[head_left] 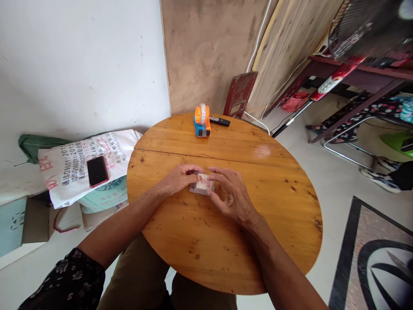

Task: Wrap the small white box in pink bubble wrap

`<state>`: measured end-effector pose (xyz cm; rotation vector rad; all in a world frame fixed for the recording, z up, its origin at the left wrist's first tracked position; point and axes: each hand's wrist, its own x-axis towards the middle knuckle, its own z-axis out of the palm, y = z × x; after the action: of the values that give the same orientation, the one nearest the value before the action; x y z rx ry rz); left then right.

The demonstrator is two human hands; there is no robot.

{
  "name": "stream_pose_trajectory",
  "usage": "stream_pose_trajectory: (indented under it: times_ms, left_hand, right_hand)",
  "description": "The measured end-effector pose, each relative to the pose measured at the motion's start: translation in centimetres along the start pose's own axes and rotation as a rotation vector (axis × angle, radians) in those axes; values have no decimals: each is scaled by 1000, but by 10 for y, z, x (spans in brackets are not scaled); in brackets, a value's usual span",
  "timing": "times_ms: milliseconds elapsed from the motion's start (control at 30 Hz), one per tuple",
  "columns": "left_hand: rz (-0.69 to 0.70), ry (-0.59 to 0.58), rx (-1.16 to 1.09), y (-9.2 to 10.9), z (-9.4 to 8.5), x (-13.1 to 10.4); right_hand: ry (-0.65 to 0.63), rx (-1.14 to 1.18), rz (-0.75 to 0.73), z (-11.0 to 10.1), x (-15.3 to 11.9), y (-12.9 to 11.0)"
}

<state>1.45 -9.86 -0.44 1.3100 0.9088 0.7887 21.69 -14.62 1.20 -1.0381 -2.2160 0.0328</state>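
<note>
A small white block-shaped packet in clear wrapping, with faint red print (204,184), is at the middle of the round wooden table (232,254). My left hand (180,178) grips its left side, the thumb lying over the top and the fingers behind. Around its right end curve the fingers of my right hand (232,193), thumb at the near corner and forefinger at the far one. The packet's far edge is partly hidden by fingers.
Toward the table's far edge stands an orange and blue tape dispenser (202,120), with a black remote control (220,121) beside it. Left of the table, a phone (97,171) lies on a white printed sack (122,146). A chair (240,92) and a fan (364,32) are beyond.
</note>
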Motion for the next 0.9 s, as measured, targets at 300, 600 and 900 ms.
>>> stream_pose_trajectory:
  times_ms: [300, 600, 900]
  left_hand:
    - [19, -30, -24, 1, 1, -1]
    - [16, -27, -15, 2, 1, -1]
    - [27, -7, 10, -2, 0, 2]
  right_hand:
    - [51, -65, -84, 8, 1, 2]
    - [114, -16, 1, 7, 2, -2]
    - [45, 18, 10, 5, 4, -3]
